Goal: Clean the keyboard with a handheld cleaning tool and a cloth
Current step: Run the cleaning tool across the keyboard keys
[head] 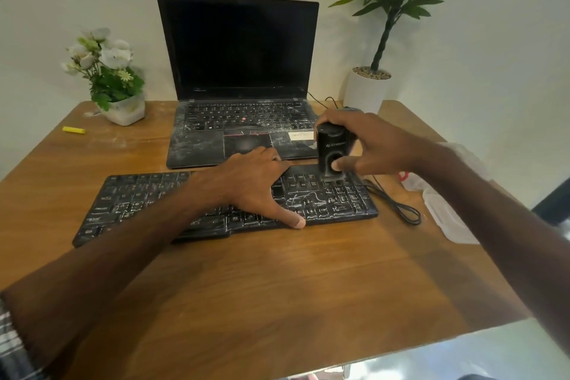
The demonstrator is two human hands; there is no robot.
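on the table (277, 287), a dusty laptop (237, 49) stands just beyond both grips. the keyboard (138, 200) lies under the left grip (253, 185), which rests flat and released on its middle keys. the right grip (370, 145) grasps the black cleaning tool (331, 145) upright, thumb on its round button, base on the keyboard's far right keys. a black cable (398, 207) loops below that grip.

wooden table (277, 287) | open dusty laptop (240, 71), screen dark, middle of far edge | white flowers in pot (123, 109), far left corner | small yellow object (74, 130) near left edge | tall green plant in white pot (367, 92), far right corner | clear plastic (447, 219), right edge
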